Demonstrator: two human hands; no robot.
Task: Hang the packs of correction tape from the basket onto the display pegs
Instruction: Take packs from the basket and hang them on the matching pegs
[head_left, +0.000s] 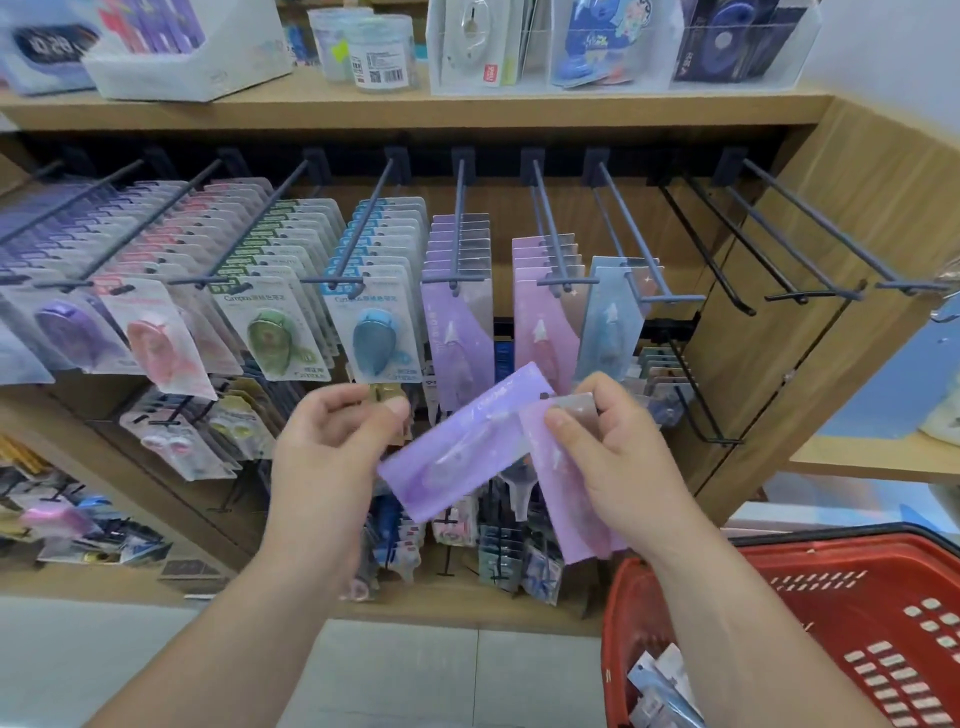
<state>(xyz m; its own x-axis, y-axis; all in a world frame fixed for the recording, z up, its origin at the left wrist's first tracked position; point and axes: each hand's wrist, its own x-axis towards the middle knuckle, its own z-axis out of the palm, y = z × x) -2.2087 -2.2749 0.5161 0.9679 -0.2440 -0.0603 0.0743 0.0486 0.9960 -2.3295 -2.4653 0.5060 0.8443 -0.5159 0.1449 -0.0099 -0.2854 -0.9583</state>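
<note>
Right hand (613, 457) pinching pinkish pack (571, 509) by its top; purple pack (462, 441) slanting between both hands, below the pegs (460, 228); left hand (332, 452) curling at its left end, grip unclear; basket (831, 561) sitting near right.

left hand (332, 447): raised, fingers curled inward, thumb tip forward, hold not clear | right hand (618, 457): raised level with it, thumb and fingertips pinching the top of a pink pack (571, 504) | forearms: both bare, reaching up, wrists near straight
</note>
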